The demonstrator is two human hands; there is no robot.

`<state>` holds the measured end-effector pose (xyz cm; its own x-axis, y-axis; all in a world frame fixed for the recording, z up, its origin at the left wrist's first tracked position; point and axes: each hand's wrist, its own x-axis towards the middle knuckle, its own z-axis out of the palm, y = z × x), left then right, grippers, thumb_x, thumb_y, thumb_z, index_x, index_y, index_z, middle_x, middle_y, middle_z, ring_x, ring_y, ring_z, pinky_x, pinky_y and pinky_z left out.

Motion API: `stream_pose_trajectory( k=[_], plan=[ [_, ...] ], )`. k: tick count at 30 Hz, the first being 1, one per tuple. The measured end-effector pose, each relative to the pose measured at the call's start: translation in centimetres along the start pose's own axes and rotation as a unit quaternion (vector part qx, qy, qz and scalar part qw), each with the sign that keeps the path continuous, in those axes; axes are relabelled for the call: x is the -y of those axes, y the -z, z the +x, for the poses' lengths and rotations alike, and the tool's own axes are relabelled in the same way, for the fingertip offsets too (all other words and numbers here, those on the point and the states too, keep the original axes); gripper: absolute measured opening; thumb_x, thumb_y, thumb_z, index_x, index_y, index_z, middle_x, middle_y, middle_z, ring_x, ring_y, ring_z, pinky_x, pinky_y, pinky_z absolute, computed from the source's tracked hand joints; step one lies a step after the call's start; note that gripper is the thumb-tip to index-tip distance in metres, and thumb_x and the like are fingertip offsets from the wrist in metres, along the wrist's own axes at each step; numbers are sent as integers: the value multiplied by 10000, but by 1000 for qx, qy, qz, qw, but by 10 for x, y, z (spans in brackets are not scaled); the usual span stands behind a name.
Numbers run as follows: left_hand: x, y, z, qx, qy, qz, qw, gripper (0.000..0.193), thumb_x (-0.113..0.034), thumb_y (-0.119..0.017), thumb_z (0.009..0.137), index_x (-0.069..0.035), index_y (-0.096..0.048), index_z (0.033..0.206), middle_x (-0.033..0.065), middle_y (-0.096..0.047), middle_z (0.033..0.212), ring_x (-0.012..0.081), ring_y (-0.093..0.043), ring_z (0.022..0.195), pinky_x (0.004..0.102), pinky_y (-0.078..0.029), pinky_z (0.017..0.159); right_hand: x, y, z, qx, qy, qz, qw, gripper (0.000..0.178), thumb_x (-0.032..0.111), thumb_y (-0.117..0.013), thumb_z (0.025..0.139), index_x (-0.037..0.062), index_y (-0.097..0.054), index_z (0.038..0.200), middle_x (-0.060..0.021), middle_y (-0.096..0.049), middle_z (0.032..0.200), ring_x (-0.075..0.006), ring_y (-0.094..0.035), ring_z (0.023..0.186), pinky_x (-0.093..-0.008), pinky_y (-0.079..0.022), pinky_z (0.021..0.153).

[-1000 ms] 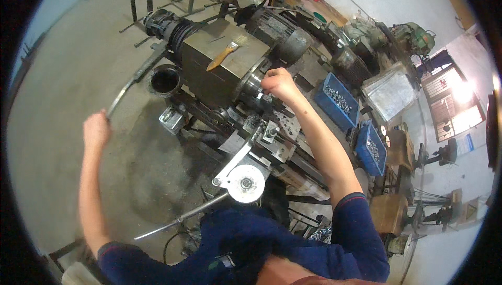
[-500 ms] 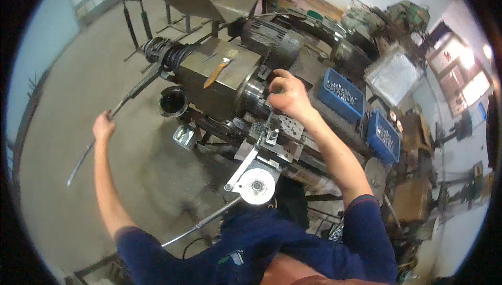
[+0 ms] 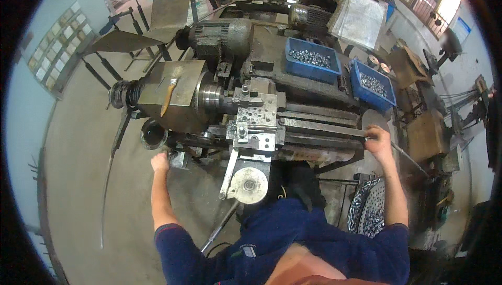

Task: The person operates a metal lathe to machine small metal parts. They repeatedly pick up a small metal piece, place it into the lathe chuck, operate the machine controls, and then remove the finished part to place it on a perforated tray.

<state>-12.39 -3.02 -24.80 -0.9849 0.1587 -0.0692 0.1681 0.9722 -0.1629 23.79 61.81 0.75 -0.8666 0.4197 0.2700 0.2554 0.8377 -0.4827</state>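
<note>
A small lathe stands before me, with its chuck (image 3: 212, 97) beside a drilled tool block (image 3: 257, 115). My left hand (image 3: 160, 163) is closed, off the lathe's near left side, by a small clear container (image 3: 179, 159). Whatever may be in it is hidden. A long thin bar (image 3: 111, 165) hangs down at the lathe's left end, apart from that hand. At the right end of the lathe bed (image 3: 324, 127), my right hand (image 3: 378, 144) has its fingers curled, close to a round grey disc (image 3: 375, 120); its contents cannot be made out.
A wooden-handled brush (image 3: 169, 97) lies on the headstock. Two blue bins, a left one (image 3: 314, 75) and a right one (image 3: 372, 98), hold small metal parts. A perforated basket (image 3: 370, 201) with more parts sits low at right. A white handwheel (image 3: 249, 185) is nearest my body.
My left hand has let go of the long bar and moved right; the bar now hangs steeper. My right hand has left the chuck and moved to the bed's right end. The view has turned.
</note>
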Motion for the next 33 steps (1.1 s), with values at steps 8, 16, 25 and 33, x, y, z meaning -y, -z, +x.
stream_pose_trajectory(
  k=[8,16,25,33],
  plan=[
    [-13,25,-56,86,60,-250,963,365,-234,-682,722,-29,-602,1012,193,-641,906,318,-629,830,406,-496,721,-173,46,-56,-66,-236,-170,955,463,138,-639,611,27,-594,1058,-172,-558,1147,-295,-558,1021,-337,-442,849],
    [-42,127,-185,263,-20,-328,907,431,-192,-659,761,-18,-560,1142,163,-650,880,205,-628,810,321,-484,734,-293,55,-84,46,-373,-312,873,583,104,-554,671,55,-469,1246,-197,-498,1225,-311,-473,1150,-378,-393,952],
    [-137,203,-253,384,-157,-414,810,425,-260,-655,814,-15,-546,1144,94,-652,911,158,-606,810,306,-481,719,-297,39,-109,22,-390,-322,863,332,187,-535,689,40,-586,982,-212,-609,952,-377,-582,892,-439,-466,782],
    [-161,165,-261,310,-114,-375,866,254,-232,-628,804,-50,-639,981,86,-668,806,172,-627,752,316,-477,702,-220,11,-173,-70,-379,-317,867,307,268,-566,639,59,-597,861,-215,-625,853,-398,-593,803,-477,-465,715]
  ],
)
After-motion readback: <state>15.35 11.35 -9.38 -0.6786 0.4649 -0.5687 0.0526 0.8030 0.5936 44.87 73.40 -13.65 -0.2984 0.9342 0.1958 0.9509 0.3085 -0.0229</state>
